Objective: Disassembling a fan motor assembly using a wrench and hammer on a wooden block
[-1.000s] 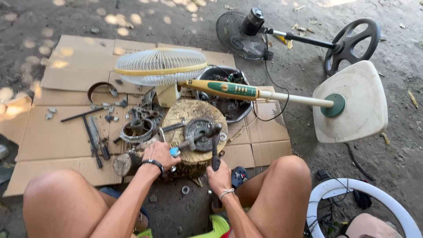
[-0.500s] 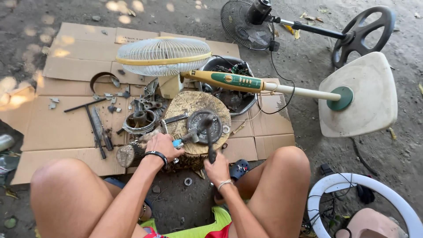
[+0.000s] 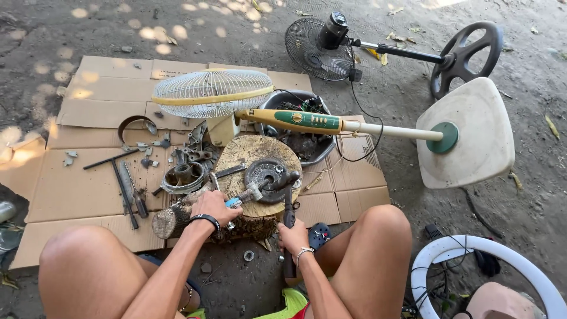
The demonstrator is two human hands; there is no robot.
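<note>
A round metal motor part (image 3: pixel 267 178) lies on top of a wooden stump (image 3: pixel 260 159) between my knees. My left hand (image 3: pixel 214 207) is closed on a blue-handled tool (image 3: pixel 241 198) whose tip reaches the motor part. My right hand (image 3: pixel 292 235) grips a dark-handled tool (image 3: pixel 289 215) standing against the stump's front right side. Whether that tool touches the motor part I cannot tell.
A white-and-yellow stand fan (image 3: pixel 307 121) lies across the cardboard (image 3: pixel 71 189) behind the stump, its cream base (image 3: pixel 472 133) at right. A black bowl of parts (image 3: pixel 313 145), a dark fan (image 3: pixel 322 44), loose metal parts (image 3: pixel 184 176), hand tools (image 3: pixel 127 189) and a white ring (image 3: pixel 466 257) lie around.
The view has shifted slightly. My left hand has stayed at the stump's front left with its tool; my right hand has moved a little with the dark-handled tool beside the stump.
</note>
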